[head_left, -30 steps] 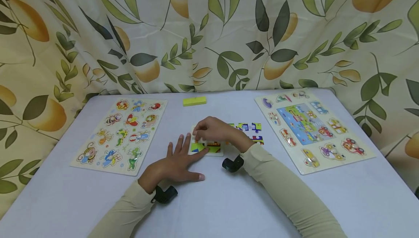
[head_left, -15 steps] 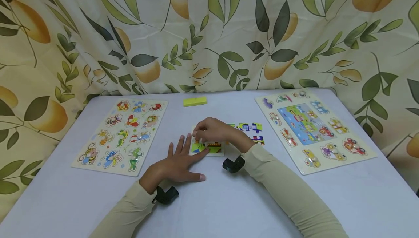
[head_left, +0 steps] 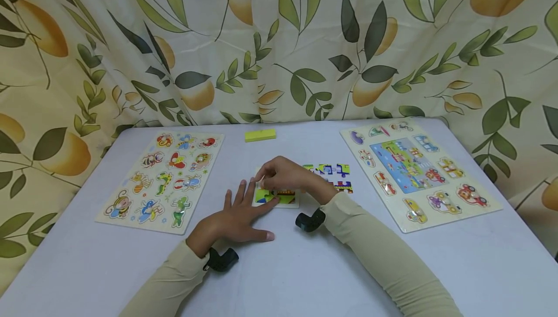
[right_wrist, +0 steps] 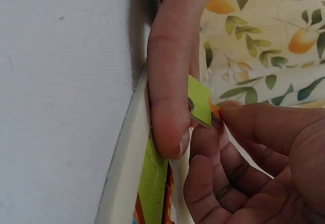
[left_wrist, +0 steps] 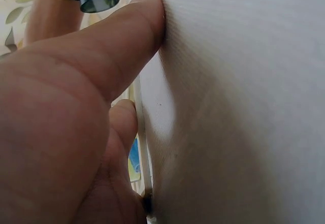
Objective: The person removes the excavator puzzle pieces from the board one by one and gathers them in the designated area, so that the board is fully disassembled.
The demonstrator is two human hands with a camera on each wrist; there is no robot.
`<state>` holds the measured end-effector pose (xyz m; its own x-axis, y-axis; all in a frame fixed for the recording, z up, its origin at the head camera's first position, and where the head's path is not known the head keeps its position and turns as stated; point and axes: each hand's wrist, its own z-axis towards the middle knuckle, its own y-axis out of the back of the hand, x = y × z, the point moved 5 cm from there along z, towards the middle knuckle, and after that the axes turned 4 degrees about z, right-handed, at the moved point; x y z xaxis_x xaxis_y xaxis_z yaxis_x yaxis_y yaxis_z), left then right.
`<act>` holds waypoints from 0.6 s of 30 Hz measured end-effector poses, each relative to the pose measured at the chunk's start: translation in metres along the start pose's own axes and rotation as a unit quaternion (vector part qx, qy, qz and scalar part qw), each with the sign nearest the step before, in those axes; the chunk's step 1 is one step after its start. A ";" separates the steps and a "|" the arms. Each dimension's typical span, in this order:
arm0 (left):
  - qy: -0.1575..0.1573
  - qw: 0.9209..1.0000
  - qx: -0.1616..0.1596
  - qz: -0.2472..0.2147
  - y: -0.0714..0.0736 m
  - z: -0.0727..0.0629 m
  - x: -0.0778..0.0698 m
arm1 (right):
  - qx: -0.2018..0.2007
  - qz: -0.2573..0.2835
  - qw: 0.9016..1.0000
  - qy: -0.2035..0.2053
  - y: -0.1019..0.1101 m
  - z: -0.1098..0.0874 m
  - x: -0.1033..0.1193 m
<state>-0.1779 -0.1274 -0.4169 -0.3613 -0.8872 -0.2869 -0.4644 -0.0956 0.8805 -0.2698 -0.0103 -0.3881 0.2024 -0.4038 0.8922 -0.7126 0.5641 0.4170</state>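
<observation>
A small jigsaw board (head_left: 287, 205) with a green and yellow picture lies at the middle of the table. My left hand (head_left: 233, 222) is spread flat, its forefinger over the board's left part and its thumb straight on the cloth. Above the board, my right hand (head_left: 284, 175) pinches a green puzzle piece (right_wrist: 199, 100) with a bit of orange on it, between thumb and fingers. In the right wrist view the piece is tilted off the board, close beside a left-hand finger. The right hand covers much of the board's upper part in the head view.
Several loose puzzle pieces (head_left: 342, 170) lie right of the board. A yellow block (head_left: 260, 135) sits behind it. An insect puzzle board (head_left: 106, 219) is at left, and a vehicle puzzle board (head_left: 403, 223) at right. A leaf-patterned curtain (head_left: 305, 41) hangs behind the table.
The fingertips of my right hand have shifted very slightly over the board. My left hand stays in the same place, and the boards have not moved.
</observation>
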 end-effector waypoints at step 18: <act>0.001 1.000 0.000 -0.008 0.000 0.000 0.000 | 0.014 -0.062 0.997 0.035 -0.004 0.000 0.002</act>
<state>-0.1779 -0.1273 -0.4163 -0.3526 -0.8860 -0.3012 -0.4709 -0.1101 0.8753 -0.2662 -0.0134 -0.3878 0.3360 -0.4168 0.8446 -0.6981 0.4918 0.5204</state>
